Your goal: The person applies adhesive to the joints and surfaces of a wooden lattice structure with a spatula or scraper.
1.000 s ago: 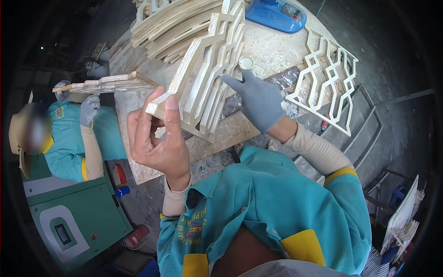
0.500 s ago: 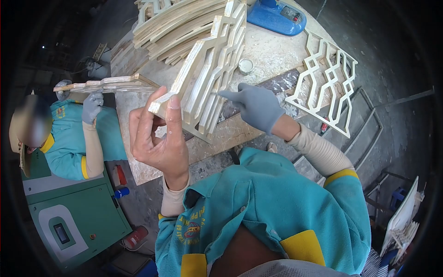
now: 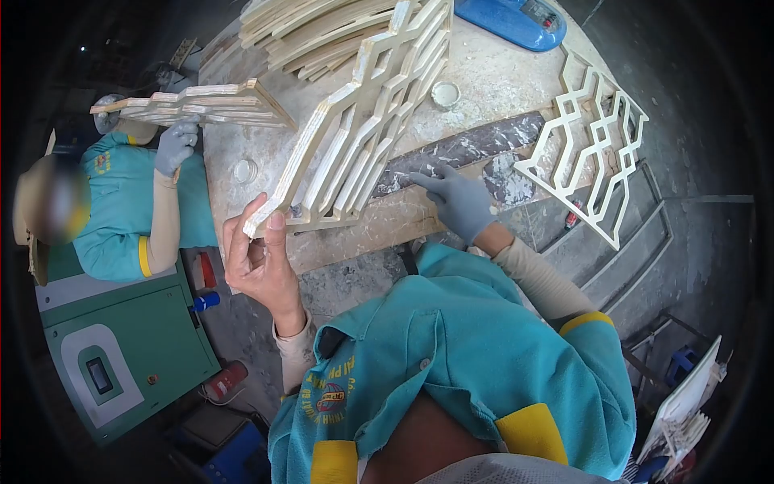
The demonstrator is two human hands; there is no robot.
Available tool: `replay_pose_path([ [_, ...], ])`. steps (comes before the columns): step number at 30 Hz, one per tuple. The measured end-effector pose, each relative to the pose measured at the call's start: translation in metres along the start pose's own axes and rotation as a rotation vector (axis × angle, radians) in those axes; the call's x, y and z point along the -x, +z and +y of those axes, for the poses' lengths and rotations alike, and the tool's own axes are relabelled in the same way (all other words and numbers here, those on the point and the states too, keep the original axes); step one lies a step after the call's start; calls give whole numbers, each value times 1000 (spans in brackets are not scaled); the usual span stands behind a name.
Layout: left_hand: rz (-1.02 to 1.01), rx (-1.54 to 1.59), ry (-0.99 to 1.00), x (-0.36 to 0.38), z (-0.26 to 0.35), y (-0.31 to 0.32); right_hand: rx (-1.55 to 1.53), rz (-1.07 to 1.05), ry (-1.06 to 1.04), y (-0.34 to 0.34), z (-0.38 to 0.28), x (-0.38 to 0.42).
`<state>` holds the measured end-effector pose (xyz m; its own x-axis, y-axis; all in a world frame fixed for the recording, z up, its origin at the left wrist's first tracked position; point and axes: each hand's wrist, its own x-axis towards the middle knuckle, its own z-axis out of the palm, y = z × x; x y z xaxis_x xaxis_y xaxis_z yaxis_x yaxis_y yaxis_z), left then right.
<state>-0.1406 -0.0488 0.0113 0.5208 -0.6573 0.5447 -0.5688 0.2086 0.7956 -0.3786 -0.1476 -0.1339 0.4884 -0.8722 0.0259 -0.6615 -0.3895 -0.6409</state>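
My bare left hand (image 3: 264, 268) pinches the lower corner of a pale wooden lattice panel (image 3: 300, 159) between thumb and fingers. The panel stands tilted over the worktable, its zigzag bars running away from me. My right hand (image 3: 461, 203), in a grey glove, is to the right of the panel's lower end. Its index finger points left, apart from the thumb, and nothing shows in the hand. Behind it, a dark, white-smeared strip (image 3: 484, 147) lies on the table. A small round tub of pale material (image 3: 446, 95) sits beyond the strip.
A second lattice panel (image 3: 564, 205) rests at the table's right edge. Curved wooden pieces (image 3: 314, 36) are stacked at the back, near a blue device (image 3: 516, 22). On the left, a co-worker's gloved hand (image 3: 176, 148) holds another panel (image 3: 211, 106). A green cabinet (image 3: 165, 323) stands lower left.
My left hand has lowered the panel's near corner, turning more of its lattice face into view. My right hand has moved away from the bars, down and to the right.
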Motion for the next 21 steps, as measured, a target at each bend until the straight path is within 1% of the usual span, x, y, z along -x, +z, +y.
replay_pose_path([
  [2, 8, 1, 3, 0, 1, 3, 147, 80, -110, 20, 0, -4],
  [3, 21, 3, 9, 0, 2, 3, 144, 77, -108, 22, -5, -5],
  [5, 20, -26, 21, -4, 7, 6, 222, 231, -207, 22, -14, -11],
  [6, 19, -52, 35, -5, 10, 7, 222, 228, -212, 23, -15, -13],
  [8, 19, -53, 45, -8, 19, 11, 350, 251, -156, 24, -16, -17],
  [9, 16, -53, 54, -10, 21, 13, 352, 252, -157, 25, -15, -16],
  [11, 20, -45, 46, -11, 23, 14, 405, 209, -169, 30, -14, -12],
  [12, 21, -38, 37, -11, 23, 15, 406, 209, -169, 29, -15, -12],
  [14, 21, -34, 52, -12, 22, 16, 304, 214, -176, 25, -17, -14],
  [18, -14, -85, 73, -14, 23, 12, 345, 260, -145, 20, -17, -25],
  [21, -11, -99, 59, -15, 23, 12, 281, 226, -166, 23, -15, -22],
])
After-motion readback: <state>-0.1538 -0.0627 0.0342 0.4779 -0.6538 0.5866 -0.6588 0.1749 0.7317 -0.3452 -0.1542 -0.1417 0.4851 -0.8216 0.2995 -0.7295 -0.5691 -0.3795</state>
